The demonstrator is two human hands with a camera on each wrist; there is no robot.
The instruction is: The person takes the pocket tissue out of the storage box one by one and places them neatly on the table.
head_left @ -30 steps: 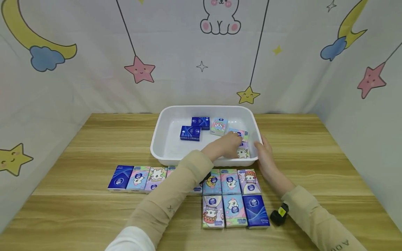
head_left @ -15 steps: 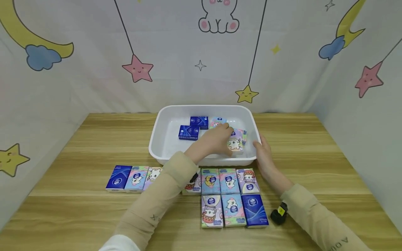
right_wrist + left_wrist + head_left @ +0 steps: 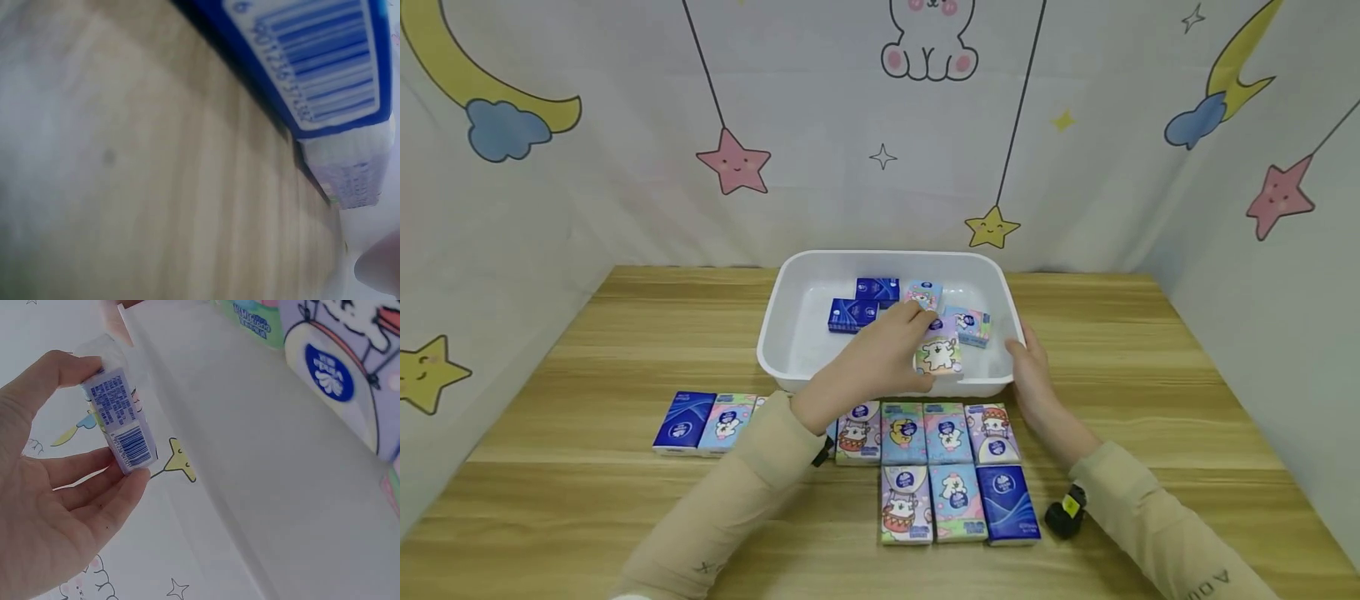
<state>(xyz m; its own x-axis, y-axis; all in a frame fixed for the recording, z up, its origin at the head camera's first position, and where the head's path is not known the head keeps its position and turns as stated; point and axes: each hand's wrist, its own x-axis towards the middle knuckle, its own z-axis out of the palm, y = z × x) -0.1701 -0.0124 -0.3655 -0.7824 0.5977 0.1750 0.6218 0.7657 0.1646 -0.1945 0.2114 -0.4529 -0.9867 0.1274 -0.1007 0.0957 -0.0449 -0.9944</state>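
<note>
My left hand (image 3: 883, 354) pinches a lilac tissue pack (image 3: 938, 354) with a white cartoon animal on it, raised over the front rim of a white plastic tub (image 3: 772, 337). In the left wrist view the pack's barcode side (image 3: 122, 419) shows between thumb and fingers. My right hand (image 3: 1037, 375) grips the tub's right rim, thumb over the inside. Within the tub lie two dark blue tissue packs (image 3: 853, 315), a light blue one (image 3: 923, 293) and a pastel one (image 3: 972, 327).
Before the tub, a row of tissue packs (image 3: 903, 433) runs across the wooden table (image 3: 587, 517), partly covered by my left arm. A shorter row of three, ending in a blue pack (image 3: 1009, 504), touches it. A black wrist device (image 3: 1066, 512) sits by my right sleeve.
My left hand has taken hold of the lilac tissue pack at the tub's right side and lifted it leftward and toward me. The right hand stays on the rim.
</note>
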